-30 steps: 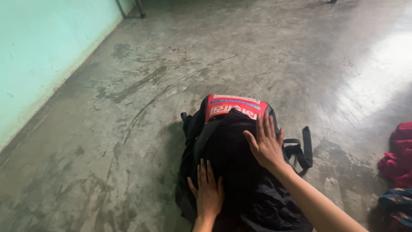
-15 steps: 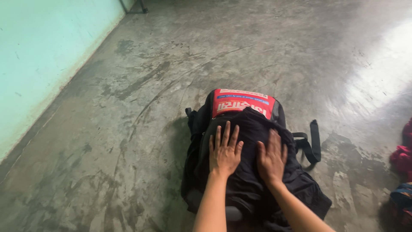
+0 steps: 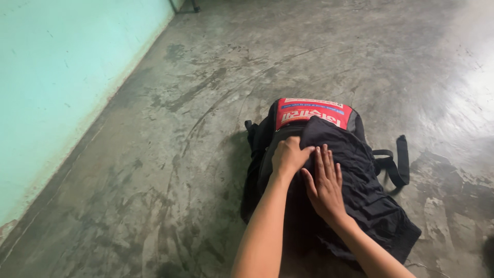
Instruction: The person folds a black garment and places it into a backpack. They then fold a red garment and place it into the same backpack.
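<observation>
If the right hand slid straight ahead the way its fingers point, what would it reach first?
The right hand lies flat on the black cloth, fingers pointing up-frame. Straight on, it would likely meet the left hand almost at once, then the bag's red panel.

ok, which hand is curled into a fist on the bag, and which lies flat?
The left hand is curled, gripping the black cloth; the right hand lies flat, fingers spread.

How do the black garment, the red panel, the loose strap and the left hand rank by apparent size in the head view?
1. Black garment, draped over the backpack.
2. Red panel at the backpack's far end.
3. Left hand and loose strap: too alike to rank; the hand is curled and sits higher, nearer the camera.
</observation>
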